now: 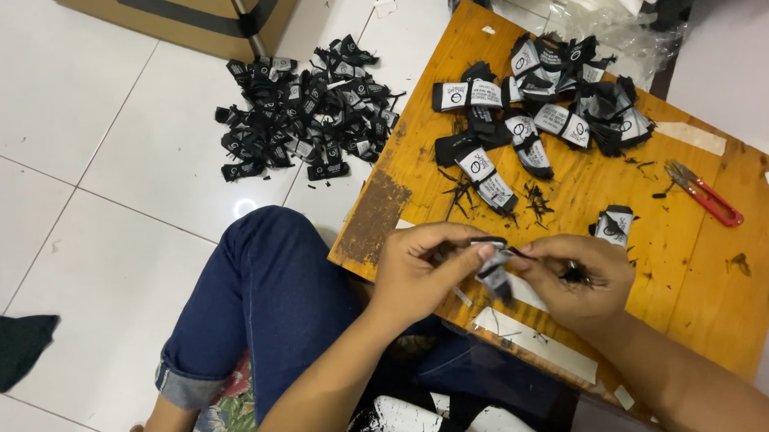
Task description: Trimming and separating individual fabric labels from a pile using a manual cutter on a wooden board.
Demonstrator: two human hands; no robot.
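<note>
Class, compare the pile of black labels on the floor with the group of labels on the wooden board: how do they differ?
The floor pile lies on white tile; the board group lies on the orange wooden board. The floor pile is denser and mostly shows black; the board group is looser, with more white printed faces up. Both are small black fabric labels.

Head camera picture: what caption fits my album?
Both hands pinch a black label over an orange board.
</note>
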